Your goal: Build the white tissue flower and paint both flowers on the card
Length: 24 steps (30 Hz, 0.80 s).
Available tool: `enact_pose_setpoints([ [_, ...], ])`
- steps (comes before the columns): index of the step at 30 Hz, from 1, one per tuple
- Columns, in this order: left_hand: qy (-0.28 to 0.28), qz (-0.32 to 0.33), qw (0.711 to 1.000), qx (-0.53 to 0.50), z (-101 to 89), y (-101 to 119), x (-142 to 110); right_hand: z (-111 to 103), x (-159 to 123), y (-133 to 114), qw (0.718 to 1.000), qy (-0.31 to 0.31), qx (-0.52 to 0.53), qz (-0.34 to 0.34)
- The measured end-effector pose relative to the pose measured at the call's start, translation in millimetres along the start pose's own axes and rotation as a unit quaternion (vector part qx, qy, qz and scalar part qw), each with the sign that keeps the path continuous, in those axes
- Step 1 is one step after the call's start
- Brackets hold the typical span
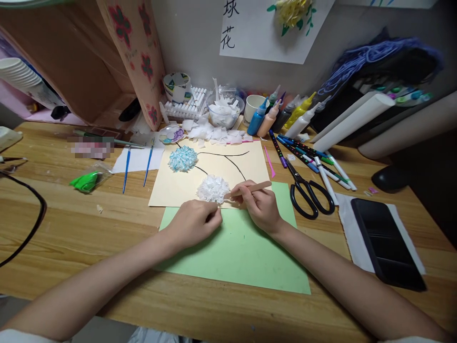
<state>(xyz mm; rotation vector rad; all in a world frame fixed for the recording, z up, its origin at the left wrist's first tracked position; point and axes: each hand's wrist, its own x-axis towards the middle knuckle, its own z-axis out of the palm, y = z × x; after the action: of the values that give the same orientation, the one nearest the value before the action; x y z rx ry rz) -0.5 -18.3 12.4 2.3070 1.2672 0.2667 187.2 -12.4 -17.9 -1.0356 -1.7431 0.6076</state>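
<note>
My right hand is closed round a wooden craft stick, whose left tip reaches the white paper-scrap flower. My left hand is curled with thumb and fingers together just below that flower; what it pinches, if anything, is hidden. The white flower sits near the lower edge of a cream sheet with black branch lines drawn on it. A blue-and-white flower of the same scrap texture is at its upper left. Under the cream sheet lies a green sheet, partly beneath both hands.
Torn white paper pieces lie behind the cream sheet, beside a clear bowl. Paint bottles stand at the back. Black scissors, markers and a black paint case are on the right; blue brushes on the left.
</note>
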Motion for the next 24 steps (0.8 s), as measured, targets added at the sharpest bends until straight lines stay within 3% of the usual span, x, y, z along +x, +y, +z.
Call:
enact_pose_setpoints([
  [4, 0.098, -0.044, 0.994, 0.01, -15.9, -9.3, 0.4, -1.7, -2.2, -1.2, 0.998, 0.0, 0.032, -0.053],
  [7, 0.128, -0.106, 0.984, 0.069, -25.7, -21.1, 4.7, -2.2, -3.2, -1.7, 0.997, -0.004, 0.034, -0.071],
  [11, 0.107, -0.174, 0.974, 0.098, -29.7, -33.2, 10.4, -2.6, -2.2, -2.4, 0.995, -0.026, 0.028, -0.088],
  [18, 0.083, -0.19, 0.973, 0.106, -25.7, -37.0, 15.0, -2.1, -0.4, -4.3, 0.992, -0.034, -0.032, -0.114],
  [24, 0.078, -0.182, 0.974, 0.106, -25.5, -38.6, 15.6, 0.0, -1.2, -2.8, 0.999, -0.005, -0.004, -0.051],
])
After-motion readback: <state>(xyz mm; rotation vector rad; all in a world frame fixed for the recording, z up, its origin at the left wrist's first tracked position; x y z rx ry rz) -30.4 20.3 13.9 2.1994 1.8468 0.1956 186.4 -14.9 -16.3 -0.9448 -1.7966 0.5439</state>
